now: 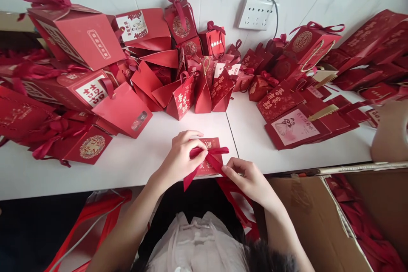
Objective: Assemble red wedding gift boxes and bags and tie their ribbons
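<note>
A small flat red gift box with gold characters lies at the near edge of the white table. A dark red ribbon crosses over it. My left hand pinches the ribbon's loop at the box's left side. My right hand pinches the ribbon's end at the box's lower right corner. A loose ribbon tail hangs over the table edge below my left hand.
Several folded red gift boxes with ribbons are heaped along the back wall, larger ones on the left. Flat red boxes lie on the right. A wall socket is behind. An open cardboard carton stands at lower right.
</note>
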Available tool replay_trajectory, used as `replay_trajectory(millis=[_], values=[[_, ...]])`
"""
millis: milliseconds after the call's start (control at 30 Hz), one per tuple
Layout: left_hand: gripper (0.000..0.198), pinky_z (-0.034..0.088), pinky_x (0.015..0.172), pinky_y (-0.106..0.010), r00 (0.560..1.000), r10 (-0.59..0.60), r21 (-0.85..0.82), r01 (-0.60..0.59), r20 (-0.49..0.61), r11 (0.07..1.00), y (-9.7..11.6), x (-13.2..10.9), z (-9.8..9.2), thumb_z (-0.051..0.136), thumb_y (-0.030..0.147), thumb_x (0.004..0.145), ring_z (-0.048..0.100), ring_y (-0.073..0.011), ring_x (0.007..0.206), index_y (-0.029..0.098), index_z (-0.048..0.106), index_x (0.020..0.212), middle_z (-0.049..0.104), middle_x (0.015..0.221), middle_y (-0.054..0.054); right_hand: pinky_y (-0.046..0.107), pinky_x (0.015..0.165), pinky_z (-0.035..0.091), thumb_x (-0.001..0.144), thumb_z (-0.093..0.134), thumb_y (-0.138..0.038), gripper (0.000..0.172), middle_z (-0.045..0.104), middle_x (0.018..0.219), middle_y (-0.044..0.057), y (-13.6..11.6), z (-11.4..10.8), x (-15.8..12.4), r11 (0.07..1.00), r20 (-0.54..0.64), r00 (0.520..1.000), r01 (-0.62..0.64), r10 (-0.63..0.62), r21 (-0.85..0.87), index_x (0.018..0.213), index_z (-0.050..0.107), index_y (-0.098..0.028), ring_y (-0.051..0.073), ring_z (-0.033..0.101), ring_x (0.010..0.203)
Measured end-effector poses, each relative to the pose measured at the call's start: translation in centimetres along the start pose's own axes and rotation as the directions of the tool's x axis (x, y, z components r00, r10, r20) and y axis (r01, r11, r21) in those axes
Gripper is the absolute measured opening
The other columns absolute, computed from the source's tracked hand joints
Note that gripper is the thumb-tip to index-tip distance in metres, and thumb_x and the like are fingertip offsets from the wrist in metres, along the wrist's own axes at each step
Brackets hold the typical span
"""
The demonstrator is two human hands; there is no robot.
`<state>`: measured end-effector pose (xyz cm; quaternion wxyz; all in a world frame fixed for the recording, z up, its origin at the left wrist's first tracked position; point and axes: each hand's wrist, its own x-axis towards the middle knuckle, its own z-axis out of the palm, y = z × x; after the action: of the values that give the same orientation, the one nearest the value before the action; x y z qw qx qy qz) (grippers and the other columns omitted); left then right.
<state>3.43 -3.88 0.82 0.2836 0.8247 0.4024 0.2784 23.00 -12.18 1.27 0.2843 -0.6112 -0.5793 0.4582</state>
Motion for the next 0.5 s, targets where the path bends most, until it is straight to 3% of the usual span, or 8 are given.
replay_trajectory(millis=[167,333,433,500], values=[[0.009,0.039,0.104,-0.043,0.999,-0.048,-0.047,0.048,0.001,0.998,-0.2,-0.1,0.6,0.056,0.023,0.086,0.055,-0.0227,0.113,0.022,0.061,0.079,0.060,0.112,-0.005,0.024,0.051,0.030,0.091,0.047,-0.042,0.035,0.041,0.058,-0.005,0.0,0.0,-0.7,0.999,0.036,0.999,0.005,-0.004,-0.047,0.064,0.042,-0.020,0.010,0.033,0.054],[0.010,0.038,0.105,-0.043,0.997,-0.076,-0.103,0.075,-0.006,0.992,-0.2,-0.1,0.9,0.056,0.025,0.086,0.055,-0.0232,0.115,0.022,0.061,0.078,0.060,0.111,-0.006,0.025,0.048,0.027,0.089,0.047,-0.035,0.035,0.040,0.052,-0.005,-0.2,0.1,-0.8,0.975,0.093,0.996,0.017,0.003,-0.220,0.058,0.039,-0.021,0.010,0.031,0.050],[0.010,0.039,0.105,-0.040,0.993,-0.097,-0.198,0.082,-0.066,0.977,-0.6,-0.3,0.5,0.056,0.030,0.086,0.054,-0.0227,0.117,0.023,0.062,0.089,0.060,0.114,-0.006,0.026,0.050,0.033,0.088,0.052,-0.035,0.030,0.054,0.055,-0.002,0.4,-1.1,-1.2,0.965,0.215,0.975,0.009,0.049,-0.261,0.062,0.054,-0.020,0.012,0.043,0.051],[0.020,0.042,0.102,-0.038,0.968,-0.186,-0.274,0.135,-0.170,0.952,-1.2,-0.7,0.0,0.055,0.036,0.085,0.055,-0.0224,0.116,0.022,0.059,0.100,0.061,0.116,-0.006,0.027,0.055,0.040,0.087,0.057,-0.039,0.026,0.064,0.062,0.001,1.2,-2.5,-1.4,0.963,0.239,0.965,-0.044,0.110,-0.266,0.070,0.064,-0.021,0.015,0.054,0.056]])
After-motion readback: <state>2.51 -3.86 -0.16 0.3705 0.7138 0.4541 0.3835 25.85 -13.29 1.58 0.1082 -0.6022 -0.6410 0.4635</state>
